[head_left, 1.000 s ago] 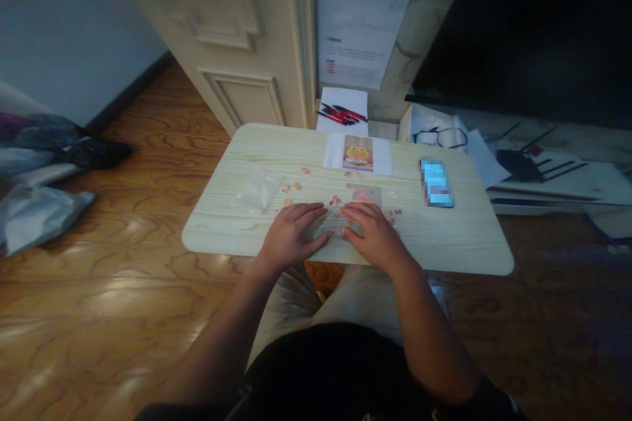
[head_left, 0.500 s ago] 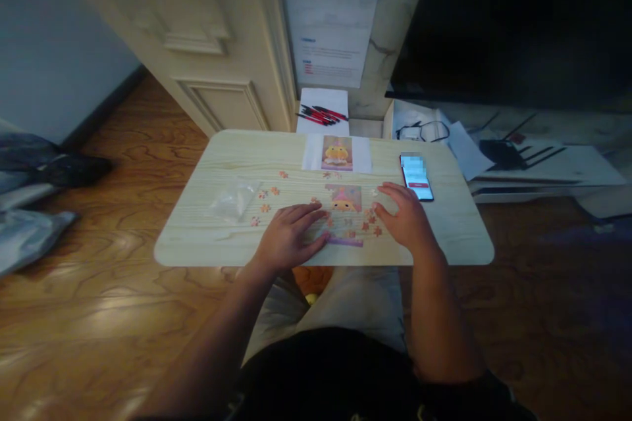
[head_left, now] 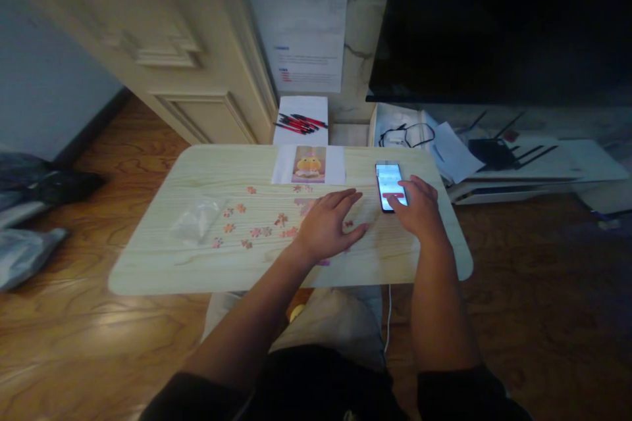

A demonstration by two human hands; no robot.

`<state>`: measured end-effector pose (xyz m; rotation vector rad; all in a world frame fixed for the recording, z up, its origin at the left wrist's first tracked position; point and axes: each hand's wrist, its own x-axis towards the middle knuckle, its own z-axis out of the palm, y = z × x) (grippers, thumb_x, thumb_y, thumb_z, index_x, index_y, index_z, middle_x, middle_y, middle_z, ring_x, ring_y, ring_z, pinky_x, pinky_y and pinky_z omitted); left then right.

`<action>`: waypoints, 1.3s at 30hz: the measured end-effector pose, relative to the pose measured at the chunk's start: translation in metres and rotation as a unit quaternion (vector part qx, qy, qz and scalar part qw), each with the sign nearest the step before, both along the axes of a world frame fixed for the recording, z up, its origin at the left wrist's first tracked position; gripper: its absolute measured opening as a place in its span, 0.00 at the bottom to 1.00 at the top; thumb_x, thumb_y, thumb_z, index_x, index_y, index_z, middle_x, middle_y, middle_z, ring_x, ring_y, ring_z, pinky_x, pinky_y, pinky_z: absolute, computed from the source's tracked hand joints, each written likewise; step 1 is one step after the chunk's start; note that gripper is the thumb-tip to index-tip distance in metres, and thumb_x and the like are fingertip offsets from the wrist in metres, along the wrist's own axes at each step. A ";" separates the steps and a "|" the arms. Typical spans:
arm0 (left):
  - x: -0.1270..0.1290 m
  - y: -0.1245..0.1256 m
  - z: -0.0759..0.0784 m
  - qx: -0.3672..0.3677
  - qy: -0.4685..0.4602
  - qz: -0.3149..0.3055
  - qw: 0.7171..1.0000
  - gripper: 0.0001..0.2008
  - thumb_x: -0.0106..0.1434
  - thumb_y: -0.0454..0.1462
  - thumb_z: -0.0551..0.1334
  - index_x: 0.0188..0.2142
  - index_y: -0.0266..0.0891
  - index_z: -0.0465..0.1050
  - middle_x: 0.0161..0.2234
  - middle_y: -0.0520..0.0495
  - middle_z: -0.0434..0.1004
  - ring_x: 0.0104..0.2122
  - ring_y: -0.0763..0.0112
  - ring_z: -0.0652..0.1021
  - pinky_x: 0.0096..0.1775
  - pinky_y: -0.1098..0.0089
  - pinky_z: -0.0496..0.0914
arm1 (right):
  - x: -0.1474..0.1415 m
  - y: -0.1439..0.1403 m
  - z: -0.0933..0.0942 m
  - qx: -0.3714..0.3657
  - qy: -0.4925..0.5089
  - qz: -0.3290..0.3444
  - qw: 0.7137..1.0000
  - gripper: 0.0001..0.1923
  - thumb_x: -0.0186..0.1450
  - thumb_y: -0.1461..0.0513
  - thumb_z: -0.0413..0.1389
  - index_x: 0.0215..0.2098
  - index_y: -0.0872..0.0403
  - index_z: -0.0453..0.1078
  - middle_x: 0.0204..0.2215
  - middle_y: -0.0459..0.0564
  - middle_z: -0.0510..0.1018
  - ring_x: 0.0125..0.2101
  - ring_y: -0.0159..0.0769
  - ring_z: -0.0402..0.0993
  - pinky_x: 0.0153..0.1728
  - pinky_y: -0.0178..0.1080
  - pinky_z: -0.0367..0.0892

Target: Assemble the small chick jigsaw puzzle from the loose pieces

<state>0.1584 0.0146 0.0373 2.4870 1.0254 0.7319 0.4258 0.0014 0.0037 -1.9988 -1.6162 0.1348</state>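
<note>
My left hand is spread above the partly assembled jigsaw puzzle and hides most of it. Its fingers are apart, with nothing visible between them. Over on the right, my right hand reaches the lit smartphone. The thumb lies over the lower screen by a red button, and the forefinger is at the phone's right edge; the fingers are apart. Loose puzzle pieces lie scattered to the left of my left hand. Behind the puzzle is a sheet with a yellow cartoon picture.
The light wooden table bears a clear plastic bag at left. Beyond its far edge, red and black pens rest on white paper. A box with a black cable and a router are at right, below a dark screen.
My right hand has gone from the puzzle's right side to the phone. My left hand has moved right, over the puzzle, uncovering pieces at its left. The view has shifted.
</note>
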 end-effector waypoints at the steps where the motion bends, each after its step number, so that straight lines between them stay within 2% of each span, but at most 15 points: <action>1: 0.018 0.006 -0.001 -0.001 -0.004 -0.008 1.000 0.32 0.67 0.50 0.65 0.67 0.43 0.64 0.65 0.40 0.71 0.63 0.53 0.73 0.63 0.50 0.69 | 0.003 -0.002 0.001 -0.002 0.003 0.008 1.000 0.23 0.66 0.50 0.61 0.56 0.51 0.76 0.63 0.63 0.70 0.65 0.58 0.61 0.64 0.62 0.60; 4: 0.062 0.021 -0.004 -0.003 -0.001 -0.037 0.999 0.34 0.67 0.51 0.65 0.67 0.42 0.63 0.66 0.39 0.70 0.64 0.52 0.72 0.64 0.50 0.68 | 0.011 -0.007 0.003 -0.010 0.013 0.021 1.000 0.22 0.67 0.53 0.60 0.57 0.51 0.76 0.64 0.61 0.70 0.64 0.56 0.63 0.64 0.59 0.61; 6: 0.083 0.029 -0.006 -0.004 0.005 -0.042 0.999 0.34 0.66 0.51 0.65 0.67 0.40 0.63 0.66 0.38 0.70 0.64 0.51 0.72 0.64 0.50 0.68 | 0.017 -0.007 0.001 -0.014 0.018 0.025 0.999 0.21 0.67 0.54 0.60 0.56 0.51 0.76 0.63 0.60 0.71 0.64 0.56 0.63 0.65 0.59 0.61; 9: 0.101 0.039 -0.010 -0.012 0.019 -0.028 0.999 0.35 0.66 0.51 0.65 0.66 0.39 0.63 0.64 0.36 0.71 0.63 0.49 0.73 0.64 0.49 0.68 | 0.024 -0.002 -0.003 -0.027 0.018 0.029 0.999 0.19 0.67 0.56 0.59 0.54 0.51 0.77 0.64 0.60 0.70 0.66 0.56 0.60 0.66 0.59 0.60; 12: 0.108 0.044 -0.013 -0.017 0.026 -0.017 0.999 0.36 0.65 0.52 0.66 0.66 0.37 0.63 0.63 0.35 0.72 0.62 0.49 0.74 0.63 0.48 0.69 | 0.029 0.008 -0.008 -0.041 0.013 0.033 0.999 0.19 0.66 0.59 0.59 0.54 0.52 0.77 0.64 0.60 0.71 0.66 0.55 0.59 0.67 0.58 0.59; 17: 0.107 0.045 -0.016 -0.019 0.022 -0.012 1.000 0.37 0.64 0.51 0.66 0.67 0.38 0.61 0.64 0.35 0.71 0.63 0.49 0.73 0.63 0.50 0.69 | 0.031 0.019 -0.006 -0.047 0.000 0.048 0.998 0.20 0.67 0.62 0.56 0.55 0.54 0.77 0.63 0.60 0.71 0.66 0.54 0.61 0.67 0.58 0.58; 21: 0.103 0.044 -0.016 -0.021 0.018 -0.004 1.000 0.37 0.64 0.50 0.66 0.67 0.39 0.60 0.64 0.36 0.71 0.63 0.50 0.73 0.64 0.50 0.69 | 0.034 0.009 0.001 -0.036 0.001 0.042 0.998 0.15 0.67 0.61 0.55 0.48 0.52 0.79 0.61 0.59 0.73 0.64 0.56 0.61 0.65 0.59 0.60; 24: 0.098 0.044 -0.013 -0.017 0.014 -0.001 1.000 0.36 0.64 0.49 0.66 0.67 0.39 0.60 0.64 0.37 0.71 0.63 0.50 0.73 0.64 0.50 0.69 | 0.036 0.004 0.002 -0.020 0.013 0.031 0.999 0.17 0.67 0.62 0.53 0.52 0.50 0.78 0.63 0.57 0.72 0.64 0.56 0.61 0.63 0.62 0.61; 28: 0.087 0.043 -0.008 -0.013 0.009 0.005 1.000 0.35 0.65 0.48 0.66 0.67 0.39 0.61 0.63 0.37 0.72 0.62 0.50 0.74 0.63 0.50 0.69 | 0.032 0.016 -0.004 -0.020 0.013 0.047 0.999 0.23 0.69 0.63 0.50 0.59 0.48 0.75 0.64 0.54 0.70 0.65 0.56 0.60 0.64 0.64 0.60; 33: 0.070 0.035 -0.004 -0.009 0.004 0.007 1.000 0.35 0.65 0.49 0.66 0.67 0.40 0.61 0.64 0.38 0.71 0.63 0.51 0.73 0.64 0.50 0.69 | 0.025 0.036 -0.015 -0.039 -0.001 0.035 0.999 0.22 0.69 0.63 0.50 0.58 0.48 0.76 0.65 0.54 0.70 0.65 0.58 0.59 0.64 0.65 0.60; 39: 0.056 0.030 -0.005 -0.015 0.005 0.023 1.000 0.35 0.65 0.48 0.66 0.67 0.40 0.61 0.64 0.37 0.71 0.63 0.50 0.72 0.63 0.49 0.69 | 0.023 0.041 -0.021 -0.027 -0.002 0.034 0.999 0.24 0.68 0.64 0.49 0.60 0.49 0.74 0.63 0.56 0.72 0.64 0.56 0.60 0.63 0.64 0.60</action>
